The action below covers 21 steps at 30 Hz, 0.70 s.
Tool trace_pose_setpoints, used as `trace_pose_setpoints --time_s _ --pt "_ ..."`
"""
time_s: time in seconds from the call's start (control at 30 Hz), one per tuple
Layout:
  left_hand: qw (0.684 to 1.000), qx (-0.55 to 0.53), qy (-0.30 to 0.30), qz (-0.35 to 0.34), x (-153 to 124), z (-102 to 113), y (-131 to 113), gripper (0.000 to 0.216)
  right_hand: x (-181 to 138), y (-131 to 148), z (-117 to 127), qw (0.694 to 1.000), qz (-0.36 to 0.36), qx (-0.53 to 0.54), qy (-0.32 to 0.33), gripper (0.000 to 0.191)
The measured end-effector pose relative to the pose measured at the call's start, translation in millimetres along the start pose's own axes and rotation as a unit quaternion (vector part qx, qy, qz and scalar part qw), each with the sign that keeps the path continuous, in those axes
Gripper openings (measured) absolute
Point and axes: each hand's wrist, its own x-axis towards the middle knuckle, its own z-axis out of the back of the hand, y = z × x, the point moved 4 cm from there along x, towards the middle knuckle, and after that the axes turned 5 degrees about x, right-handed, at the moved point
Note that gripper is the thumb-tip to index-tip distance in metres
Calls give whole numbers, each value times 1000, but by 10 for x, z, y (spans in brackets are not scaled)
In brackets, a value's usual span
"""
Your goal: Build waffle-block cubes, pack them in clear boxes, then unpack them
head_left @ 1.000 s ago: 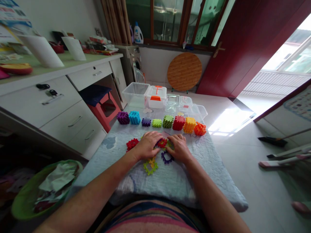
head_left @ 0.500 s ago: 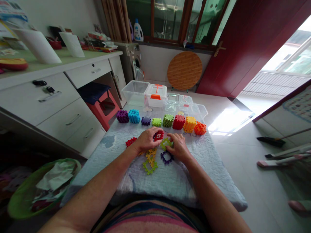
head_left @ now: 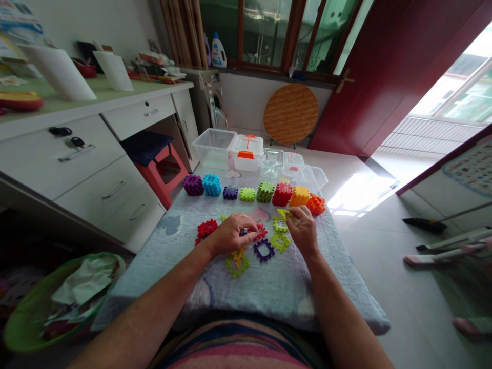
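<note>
The right hand (head_left: 303, 229) has moved over to the right, and it now pinches a thin lime-green plastic piece with bumpy edges (head_left: 283, 212) in its fingertips. That piece is up near the front of the row of blocks. The left hand (head_left: 232, 233) was holding a red plastic square with little holes (head_left: 262, 231) half a second ago. Now the red square is lower, at the tips of its fingers. Those fingers are bent, and I cannot tell if they grip it.

Two more lime pieces are now out in the open by the right hand: a lime-green plastic square with a grid (head_left: 281, 224) and, just nearer, a lime-green plastic frame with a big hole (head_left: 280, 242). A dark purple plastic frame (head_left: 264, 250) lies flat on the pale blue padded cloth (head_left: 269, 287), next to that frame. Nearer the person, a yellow-orange plastic piece (head_left: 238, 256) lies over another lime-green plastic frame (head_left: 232, 268). Some red bumpy plastic pieces (head_left: 206, 227) sit left of the left hand.

Behind the hands is a row of bright bumpy plastic blocks (head_left: 265, 192), from purple to orange. Farther back stand a clear plastic tub (head_left: 209, 148) and a clear plastic box with orange clips (head_left: 246, 163).
</note>
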Motion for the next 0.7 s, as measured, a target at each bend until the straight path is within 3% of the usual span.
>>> trace_pose_setpoints --time_s 0.17,0.33,0.47,0.6,0.7 --pt "994 32 -92 40 -49 161 108 16 0 -114 45 996 9 -86 21 15" --pt "974 96 -177 105 -142 516 407 23 -41 -162 -64 983 21 -87 163 17" --pt "955 82 -215 186 -325 717 850 29 -69 -165 -69 969 15 -78 236 24" --pt "928 38 -255 267 -522 693 1257 36 -62 -187 -52 968 3 -77 239 34" --pt "921 15 -261 289 -587 619 1382 36 -57 -221 -74 966 -2 -81 245 37"
